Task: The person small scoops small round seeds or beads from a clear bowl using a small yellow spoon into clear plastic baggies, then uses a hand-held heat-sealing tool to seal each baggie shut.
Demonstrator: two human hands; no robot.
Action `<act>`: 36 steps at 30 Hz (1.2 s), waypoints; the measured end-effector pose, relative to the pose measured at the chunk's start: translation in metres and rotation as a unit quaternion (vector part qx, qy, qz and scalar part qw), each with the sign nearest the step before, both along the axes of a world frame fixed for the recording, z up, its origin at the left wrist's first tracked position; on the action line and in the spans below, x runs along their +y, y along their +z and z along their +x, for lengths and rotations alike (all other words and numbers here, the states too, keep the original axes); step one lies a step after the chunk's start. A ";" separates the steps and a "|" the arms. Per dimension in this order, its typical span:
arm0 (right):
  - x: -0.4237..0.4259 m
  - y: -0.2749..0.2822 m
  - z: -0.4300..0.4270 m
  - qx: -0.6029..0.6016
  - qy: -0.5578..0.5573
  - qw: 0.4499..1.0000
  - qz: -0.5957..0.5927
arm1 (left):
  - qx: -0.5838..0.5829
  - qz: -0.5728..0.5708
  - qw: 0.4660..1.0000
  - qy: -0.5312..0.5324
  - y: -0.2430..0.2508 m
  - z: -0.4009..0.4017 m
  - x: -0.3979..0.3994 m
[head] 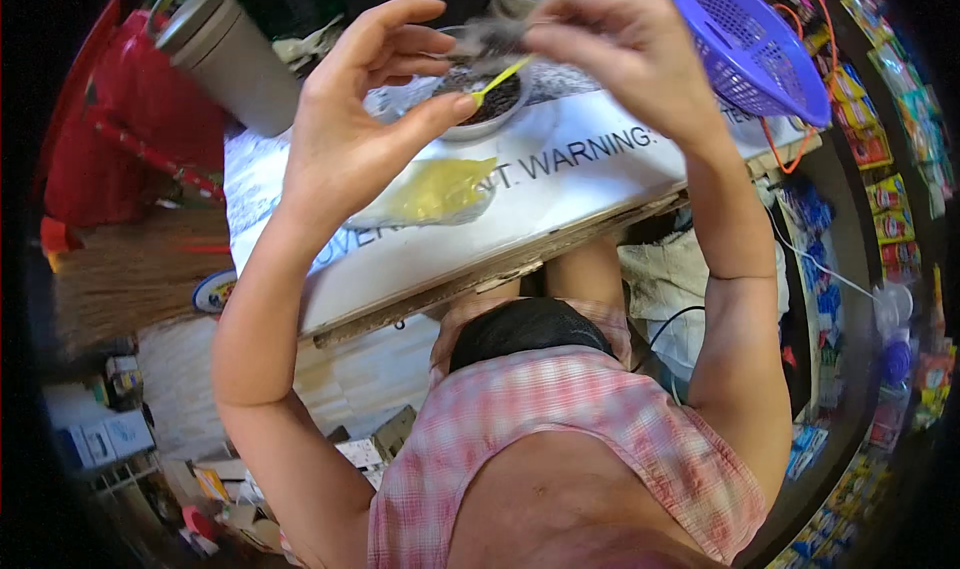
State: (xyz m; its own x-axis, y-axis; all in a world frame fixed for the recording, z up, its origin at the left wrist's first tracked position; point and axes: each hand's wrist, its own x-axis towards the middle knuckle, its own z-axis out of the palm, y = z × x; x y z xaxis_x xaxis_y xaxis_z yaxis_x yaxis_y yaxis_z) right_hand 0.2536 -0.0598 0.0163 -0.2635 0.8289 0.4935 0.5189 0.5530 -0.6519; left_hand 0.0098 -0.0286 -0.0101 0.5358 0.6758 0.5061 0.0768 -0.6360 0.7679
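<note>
My right hand (615, 51) pinches a small clear plastic bag (499, 38) with dark contents, blurred by motion. My left hand (375, 81) is curved on the bag's other side, its fingers spread near the bag's edge. A thin yellow plastic spoon (501, 79) slants between the left thumb tip and the right fingers; which hand supports it is unclear. Directly below is a round clear plastic tub (480, 129) of dark granular material, partly hidden by the left hand. Closer to me, a plastic bag of yellow material (435, 194) lies on the tabletop, partly behind my left wrist.
The white printed tabletop (570, 186) has a worn front edge above my legs. A purple plastic basket (757, 51) stands at the right, near an orange cord (796, 160). At the left are a grey lidded tumbler (232, 59) and a broom (135, 269). Hanging sachets (889, 209) line the far right.
</note>
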 end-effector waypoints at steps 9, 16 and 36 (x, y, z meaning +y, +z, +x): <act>-0.030 0.042 0.150 -0.328 -0.505 0.775 0.192 | 0.118 0.087 0.989 0.005 0.018 -0.009 0.004; -0.050 0.012 0.070 -0.147 -0.092 0.971 0.167 | 0.276 0.068 0.954 -0.099 0.029 -0.026 0.004; -0.032 -0.068 -0.061 -0.291 0.100 0.932 0.193 | 0.363 0.157 0.911 -0.121 0.012 -0.025 0.002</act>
State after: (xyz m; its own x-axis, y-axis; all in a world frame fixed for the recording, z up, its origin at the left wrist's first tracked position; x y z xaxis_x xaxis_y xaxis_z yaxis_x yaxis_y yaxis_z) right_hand 0.1924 -0.0919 -0.0516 -0.7088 0.5260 0.4699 0.5847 0.8108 -0.0257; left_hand -0.0151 -0.0261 0.0016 0.9199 0.3769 0.1082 0.3203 -0.8813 0.3474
